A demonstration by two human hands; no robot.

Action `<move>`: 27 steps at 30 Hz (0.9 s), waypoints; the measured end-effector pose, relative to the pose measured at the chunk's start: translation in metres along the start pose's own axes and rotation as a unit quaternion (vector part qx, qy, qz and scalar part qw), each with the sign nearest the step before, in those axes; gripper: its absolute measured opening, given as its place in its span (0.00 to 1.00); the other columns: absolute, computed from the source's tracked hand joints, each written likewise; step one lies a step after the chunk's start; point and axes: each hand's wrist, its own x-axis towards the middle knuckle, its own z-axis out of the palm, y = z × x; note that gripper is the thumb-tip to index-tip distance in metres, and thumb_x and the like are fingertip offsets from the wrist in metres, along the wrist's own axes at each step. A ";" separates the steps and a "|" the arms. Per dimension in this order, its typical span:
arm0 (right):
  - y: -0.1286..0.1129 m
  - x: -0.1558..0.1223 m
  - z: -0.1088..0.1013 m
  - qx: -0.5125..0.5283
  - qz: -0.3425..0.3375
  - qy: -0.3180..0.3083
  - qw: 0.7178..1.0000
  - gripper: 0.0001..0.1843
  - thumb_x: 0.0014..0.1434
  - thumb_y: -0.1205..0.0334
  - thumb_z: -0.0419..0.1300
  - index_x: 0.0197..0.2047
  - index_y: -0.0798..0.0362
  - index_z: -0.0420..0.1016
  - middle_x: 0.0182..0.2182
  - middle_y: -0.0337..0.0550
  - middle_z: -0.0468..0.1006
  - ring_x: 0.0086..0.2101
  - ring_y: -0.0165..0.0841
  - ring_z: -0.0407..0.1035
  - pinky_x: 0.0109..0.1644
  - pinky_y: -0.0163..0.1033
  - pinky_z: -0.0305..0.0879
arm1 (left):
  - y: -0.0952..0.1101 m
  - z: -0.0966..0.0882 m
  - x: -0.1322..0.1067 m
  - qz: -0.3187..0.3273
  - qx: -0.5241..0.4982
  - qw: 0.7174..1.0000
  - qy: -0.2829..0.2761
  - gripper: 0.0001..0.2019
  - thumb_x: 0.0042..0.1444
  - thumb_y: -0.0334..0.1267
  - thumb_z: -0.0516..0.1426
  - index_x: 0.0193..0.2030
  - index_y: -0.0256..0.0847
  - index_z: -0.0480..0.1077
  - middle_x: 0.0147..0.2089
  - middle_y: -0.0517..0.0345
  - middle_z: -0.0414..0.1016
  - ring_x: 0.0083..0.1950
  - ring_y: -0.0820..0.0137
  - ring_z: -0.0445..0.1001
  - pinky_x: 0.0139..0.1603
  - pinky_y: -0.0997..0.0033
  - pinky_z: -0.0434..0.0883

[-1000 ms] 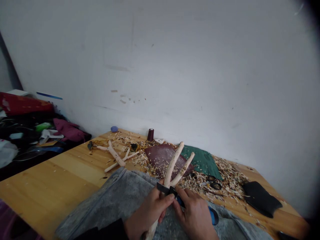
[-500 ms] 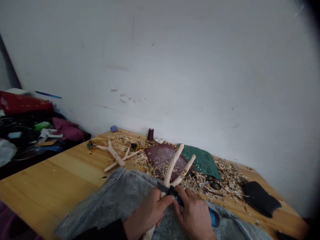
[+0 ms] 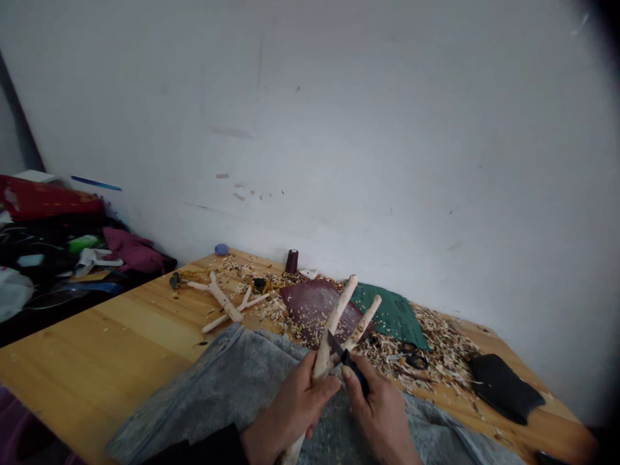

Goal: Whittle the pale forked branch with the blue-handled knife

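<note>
A pine table (image 3: pixel 97 323) strewn with shavings (image 3: pixel 445 349), peeled branches (image 3: pixel 223 303), leather pieces (image 3: pixel 504 387).

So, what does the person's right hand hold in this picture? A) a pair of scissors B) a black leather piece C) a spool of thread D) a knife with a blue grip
D. The right hand closes around the blue grip of the knife, whose blade points toward the forked stick in the left hand.

Forked branch (image 3: pixel 334 326) sits in front of the leather scraps (image 3: pixel 310 303), carved sticks (image 3: pixel 223 300) left on the surface (image 3: pixel 97 329), scissors (image 3: pixel 416 361) and another leather piece (image 3: pixel 501 387) off right.
</note>
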 end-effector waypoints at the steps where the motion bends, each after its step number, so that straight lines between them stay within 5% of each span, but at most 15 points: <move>1: 0.001 0.000 -0.001 0.015 0.010 0.000 1.000 0.22 0.66 0.47 0.44 0.50 0.49 0.72 0.36 0.44 0.81 0.34 0.35 0.76 0.34 0.34 0.67 | 0.000 0.000 0.000 0.003 -0.011 1.000 -0.005 0.26 0.56 0.57 0.54 0.53 0.39 0.61 0.17 0.74 0.56 0.12 0.80 0.54 0.11 0.83 0.54; 7: -0.002 0.000 0.001 -0.014 -0.046 -0.063 0.997 0.20 0.66 0.48 0.46 0.46 0.49 0.74 0.33 0.43 0.80 0.32 0.35 0.76 0.34 0.34 0.66 | -0.001 -0.003 -0.001 -0.011 -0.036 0.999 0.008 0.25 0.56 0.55 0.56 0.51 0.38 0.62 0.17 0.73 0.58 0.13 0.81 0.54 0.11 0.83 0.54; 27: -0.004 -0.002 0.002 -0.172 -0.095 -0.046 0.980 0.16 0.63 0.53 0.51 0.50 0.51 0.71 0.32 0.44 0.77 0.32 0.37 0.74 0.34 0.36 0.62 | 0.000 0.000 -0.002 -0.055 -0.023 0.998 0.016 0.18 0.55 0.46 0.56 0.49 0.38 0.63 0.17 0.73 0.58 0.13 0.80 0.53 0.11 0.82 0.54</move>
